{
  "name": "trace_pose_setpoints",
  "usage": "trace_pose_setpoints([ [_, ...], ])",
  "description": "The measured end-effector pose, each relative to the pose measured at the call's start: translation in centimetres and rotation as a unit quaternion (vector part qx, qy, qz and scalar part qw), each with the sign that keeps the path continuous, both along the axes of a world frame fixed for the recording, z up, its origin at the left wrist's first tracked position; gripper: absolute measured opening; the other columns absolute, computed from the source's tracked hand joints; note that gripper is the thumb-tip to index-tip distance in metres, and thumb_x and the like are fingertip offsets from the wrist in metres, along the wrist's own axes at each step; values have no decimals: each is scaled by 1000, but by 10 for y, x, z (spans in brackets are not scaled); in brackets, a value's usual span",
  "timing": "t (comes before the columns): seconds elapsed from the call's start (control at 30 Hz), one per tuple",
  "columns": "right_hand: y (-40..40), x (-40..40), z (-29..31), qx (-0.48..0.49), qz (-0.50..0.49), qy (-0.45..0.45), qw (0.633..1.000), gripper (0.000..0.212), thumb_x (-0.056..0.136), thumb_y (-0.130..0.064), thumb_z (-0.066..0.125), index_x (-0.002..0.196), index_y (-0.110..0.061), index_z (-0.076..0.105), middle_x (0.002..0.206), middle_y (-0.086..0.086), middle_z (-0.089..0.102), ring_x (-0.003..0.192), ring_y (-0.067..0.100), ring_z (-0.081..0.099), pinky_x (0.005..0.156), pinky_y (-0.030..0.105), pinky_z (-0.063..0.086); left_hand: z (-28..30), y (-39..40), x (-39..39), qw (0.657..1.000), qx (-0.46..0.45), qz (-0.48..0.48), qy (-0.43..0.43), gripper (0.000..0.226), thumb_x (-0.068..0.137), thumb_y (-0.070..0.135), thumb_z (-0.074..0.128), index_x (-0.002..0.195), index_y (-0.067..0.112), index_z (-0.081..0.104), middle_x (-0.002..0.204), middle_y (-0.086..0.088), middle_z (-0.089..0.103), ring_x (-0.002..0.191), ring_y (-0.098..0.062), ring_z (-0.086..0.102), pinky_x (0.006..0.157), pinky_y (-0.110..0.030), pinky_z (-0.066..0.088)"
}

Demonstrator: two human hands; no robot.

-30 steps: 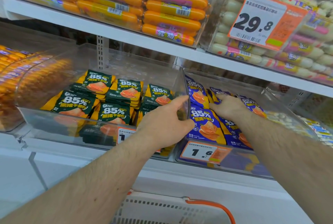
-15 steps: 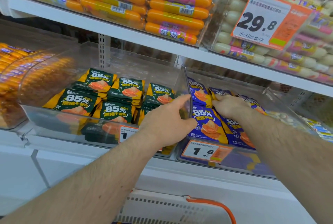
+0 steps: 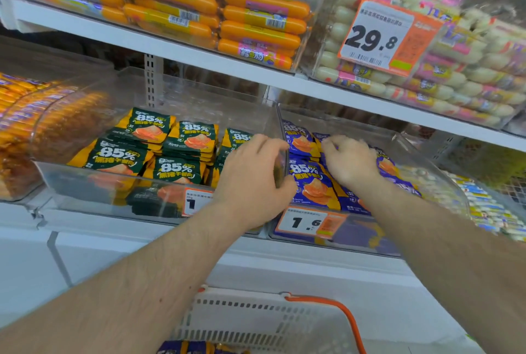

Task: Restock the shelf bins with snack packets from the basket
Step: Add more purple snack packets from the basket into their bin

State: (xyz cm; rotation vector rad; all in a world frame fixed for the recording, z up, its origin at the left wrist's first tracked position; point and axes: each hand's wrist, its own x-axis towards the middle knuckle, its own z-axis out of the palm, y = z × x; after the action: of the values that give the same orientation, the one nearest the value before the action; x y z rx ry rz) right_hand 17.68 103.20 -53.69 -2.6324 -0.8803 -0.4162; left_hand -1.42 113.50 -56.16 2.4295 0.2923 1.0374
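Left hand (image 3: 253, 180) fingers grip bin wall (image 3: 280, 137); right hand (image 3: 351, 161) fingers curled on blue "85%" packets (image 3: 311, 183)

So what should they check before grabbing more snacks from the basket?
1. Blue packets lying in the right bin, beside the green packets: ok.
2. Right hand free of packets: cannot tell, its fingers are blurred.
3. Left hand free: not ok, it grips the bin divider.
4. Room left in the right bin: ok, its back looks bare.
5. Basket within reach, below the arms: ok.
6. Packets left in basket: ok, some show at the bottom edge.
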Motion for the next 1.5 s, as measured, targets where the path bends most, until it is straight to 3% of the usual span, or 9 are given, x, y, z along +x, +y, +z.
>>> trace_pose_setpoints([
  [0.1, -10, -35, -16, 124, 69, -128, 982, 41, 89, -37, 32, 67, -15, 58, 80, 12, 66, 83, 38, 56, 73, 42, 40, -5, -17, -14, 992, 88, -49, -79, 11, 74, 28, 54, 82, 20, 55, 77, 7, 51, 72, -19, 52, 64, -30, 41],
  [0.2, -26, -80, -38, 248, 151, -167, 942, 28, 85, -21, 42, 58, -15, 43, 59, 11, 50, 61, 32, 46, 60, 40, 35, -25, -34, -34, 981, 32, -128, 142, 5, 78, 32, 54, 81, 29, 51, 66, 11, 46, 73, -19, 53, 63, -30, 40],
  [0.43, -60, -158, -170, 206, 223, -17, 953, 26, 80, -19, 41, 55, -19, 34, 50, 6, 39, 56, 23, 36, 56, 35, 20, -106, -46, -82, 760, 48, -207, 614, 43, 97, 30, 49, 139, 24, 44, 111, 0, 61, 78, -14, 54, 66, -28, 43],
  [0.67, -77, -181, -297, -82, 60, 357, 928, 38, 99, -23, 46, 61, -19, 43, 53, 1, 39, 46, 17, 34, 47, 31, 25, -129, -32, -92, 735, 22, -173, 656, 34, 96, 28, 50, 129, 26, 52, 104, 2, 62, 81, -14, 60, 67, -30, 50],
  [0.83, -74, -203, -369, -224, 13, 517, 826, 35, 94, -23, 53, 128, -13, 48, 79, 5, 58, 55, 17, 48, 49, 32, 36, -148, -21, -81, 717, 32, -172, 675, 37, 97, 30, 46, 134, 25, 49, 120, -1, 60, 93, -17, 60, 77, -32, 51],
  [0.97, -77, -212, -401, -342, 64, 395, 850, 62, 95, -59, 42, 141, -17, 39, 140, 10, 46, 105, 30, 58, 78, 41, 52, -166, -16, -74, 702, 24, -172, 691, 24, 96, 27, 48, 116, 16, 56, 107, -7, 63, 82, -21, 54, 73, -36, 48],
  [1.13, -76, -219, -405, -374, 94, 344, 856, 51, 97, -51, 47, 136, -19, 43, 138, 9, 45, 128, 33, 43, 111, 53, 30, -171, -15, -68, 692, 16, -169, 701, 25, 93, 21, 48, 113, 11, 61, 95, -9, 63, 76, -24, 54, 67, -36, 48],
  [1.37, -73, -194, -355, -282, 63, 474, 832, 32, 97, -7, 49, 70, -23, 41, 68, -1, 44, 59, 12, 43, 54, 29, 35, -162, -18, -62, 701, 9, -164, 694, 22, 96, 24, 48, 116, 24, 55, 98, 0, 59, 64, -13, 49, 58, -24, 43],
  [1.5, -83, -170, -294, -268, 84, 458, 844, 14, 90, -4, 50, 81, -13, 46, 80, 10, 60, 79, 26, 63, 59, 32, 44, -141, -22, -60, 710, 33, -156, 686, 38, 98, 28, 46, 134, 21, 52, 111, -3, 61, 66, -11, 49, 52, -22, 39],
])
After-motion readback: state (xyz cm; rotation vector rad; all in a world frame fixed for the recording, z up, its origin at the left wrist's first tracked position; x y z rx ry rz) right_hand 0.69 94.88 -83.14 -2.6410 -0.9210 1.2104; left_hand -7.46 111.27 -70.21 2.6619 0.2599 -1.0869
